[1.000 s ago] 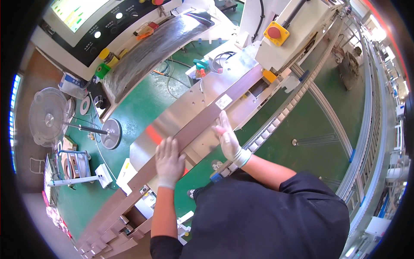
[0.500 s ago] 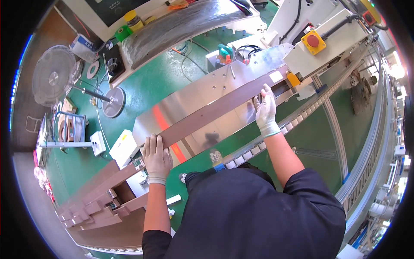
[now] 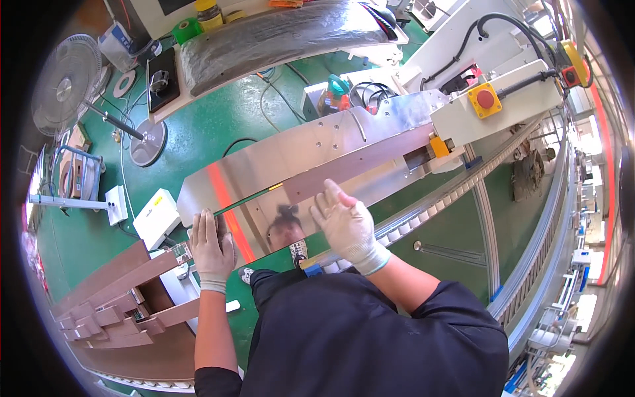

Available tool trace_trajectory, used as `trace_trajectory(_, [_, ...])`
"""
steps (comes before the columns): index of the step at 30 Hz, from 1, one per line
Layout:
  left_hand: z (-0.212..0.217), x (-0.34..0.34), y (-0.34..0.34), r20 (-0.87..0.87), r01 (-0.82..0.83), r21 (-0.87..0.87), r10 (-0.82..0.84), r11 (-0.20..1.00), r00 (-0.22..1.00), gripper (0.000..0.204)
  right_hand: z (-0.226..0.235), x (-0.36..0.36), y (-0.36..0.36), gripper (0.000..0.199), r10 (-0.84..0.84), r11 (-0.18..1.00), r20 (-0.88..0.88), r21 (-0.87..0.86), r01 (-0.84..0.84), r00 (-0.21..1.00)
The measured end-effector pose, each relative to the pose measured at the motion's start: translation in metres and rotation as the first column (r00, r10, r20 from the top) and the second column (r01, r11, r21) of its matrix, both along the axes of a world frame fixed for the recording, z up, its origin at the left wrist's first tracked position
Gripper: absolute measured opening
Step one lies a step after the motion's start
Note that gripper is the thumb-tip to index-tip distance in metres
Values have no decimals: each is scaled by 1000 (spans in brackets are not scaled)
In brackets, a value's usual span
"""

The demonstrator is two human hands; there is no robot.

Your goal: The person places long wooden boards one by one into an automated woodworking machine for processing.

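A long brown strip (image 3: 360, 163) lies on a polished metal table (image 3: 264, 173), its right end running under the white machine head (image 3: 496, 99). My right hand (image 3: 349, 223), in a pale glove, is just by the strip's left end with its fingers stretched apart; whether the fingertips touch the strip I cannot tell. At the table's left end my gloved left hand (image 3: 211, 255) lies flat, fingers extended and holding nothing. A narrow slot with a yellow piece at its end runs left from the strip. Red light crosses the metal in a band.
Stacked brown boards (image 3: 119, 316) lie at the lower left. A red button on a yellow box (image 3: 485, 100) sits on the machine. A white box (image 3: 157, 217) stands left of the table. Rollers (image 3: 403, 228) run along the near side. A fan (image 3: 66, 89) stands at the far left.
The brown strip has slid right along the table, farther under the machine head. My right hand has moved left from near the machine to the strip's left end. The whole view has shifted.
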State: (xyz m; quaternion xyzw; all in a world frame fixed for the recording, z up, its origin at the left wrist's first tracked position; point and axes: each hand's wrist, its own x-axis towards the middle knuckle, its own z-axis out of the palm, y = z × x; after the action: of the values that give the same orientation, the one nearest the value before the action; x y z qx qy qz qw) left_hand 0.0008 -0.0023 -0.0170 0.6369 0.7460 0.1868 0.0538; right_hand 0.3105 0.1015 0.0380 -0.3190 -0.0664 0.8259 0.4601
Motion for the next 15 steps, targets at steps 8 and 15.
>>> trace_trajectory(8, [-4,2,2,-8,9,-6,-9,1000,1000,68,-47,19,-5,86,-314,937,57,177,300,948])
trace_trajectory(15, [-1,4,2,-31,12,-22,-13,1000,999,66,-64,45,22,87,-359,874,206,417,250,910])
